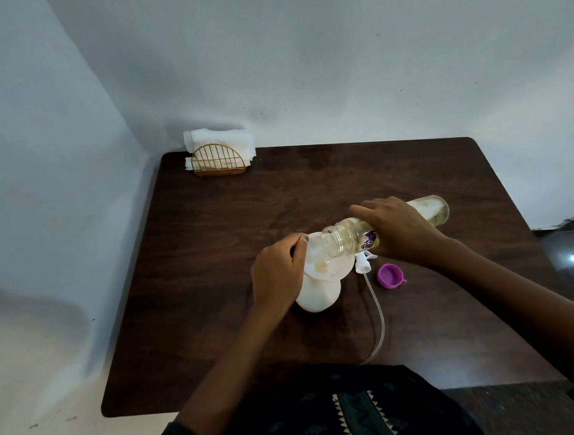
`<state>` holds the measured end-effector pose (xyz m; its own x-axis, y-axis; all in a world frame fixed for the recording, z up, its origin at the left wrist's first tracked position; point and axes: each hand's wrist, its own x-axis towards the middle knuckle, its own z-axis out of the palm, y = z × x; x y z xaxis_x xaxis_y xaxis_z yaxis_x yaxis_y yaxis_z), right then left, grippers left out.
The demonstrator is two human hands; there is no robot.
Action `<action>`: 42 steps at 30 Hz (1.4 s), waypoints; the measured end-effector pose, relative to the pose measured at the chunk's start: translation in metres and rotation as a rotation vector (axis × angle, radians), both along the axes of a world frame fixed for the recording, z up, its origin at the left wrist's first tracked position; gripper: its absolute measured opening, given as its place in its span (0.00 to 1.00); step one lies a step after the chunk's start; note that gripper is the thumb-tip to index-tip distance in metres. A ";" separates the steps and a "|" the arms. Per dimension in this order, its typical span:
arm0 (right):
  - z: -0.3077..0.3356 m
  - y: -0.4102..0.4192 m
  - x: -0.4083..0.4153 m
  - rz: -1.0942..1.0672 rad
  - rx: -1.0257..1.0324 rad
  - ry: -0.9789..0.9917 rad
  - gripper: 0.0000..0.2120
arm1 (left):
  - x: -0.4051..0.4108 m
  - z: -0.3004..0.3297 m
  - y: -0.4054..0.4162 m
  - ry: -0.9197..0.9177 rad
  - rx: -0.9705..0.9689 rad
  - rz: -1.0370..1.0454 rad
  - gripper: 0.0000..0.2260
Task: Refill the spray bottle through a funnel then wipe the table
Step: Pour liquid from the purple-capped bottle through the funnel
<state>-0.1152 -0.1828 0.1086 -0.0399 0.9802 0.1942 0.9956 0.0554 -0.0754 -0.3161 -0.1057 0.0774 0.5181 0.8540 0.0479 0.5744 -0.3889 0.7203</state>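
Note:
A white spray bottle [319, 295] stands on the dark wooden table [231, 228] with a translucent funnel [330, 265] in its neck. My left hand [278, 274] grips the funnel's left rim. My right hand [400, 230] holds a clear refill bottle [352, 238] tipped almost level, its open mouth over the funnel. Pale yellowish liquid lies in the funnel and in the bottle's far end [432, 211]. The white spray head [364, 262] with its long dip tube [480, 308] lies on the table just right of the spray bottle.
A purple cap [390, 276] lies open side up to the right of the spray head. A gold wire holder with white napkins [218, 154] stands at the table's far left corner against the wall. Walls close off the left and far sides.

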 end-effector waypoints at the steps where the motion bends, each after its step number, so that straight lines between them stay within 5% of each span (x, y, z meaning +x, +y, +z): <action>1: 0.000 0.000 0.000 0.000 -0.001 0.002 0.22 | 0.000 0.000 0.000 -0.002 -0.001 -0.001 0.13; 42: 0.001 0.002 0.002 0.007 -0.033 -0.030 0.23 | 0.001 -0.004 0.001 -0.014 -0.002 -0.005 0.13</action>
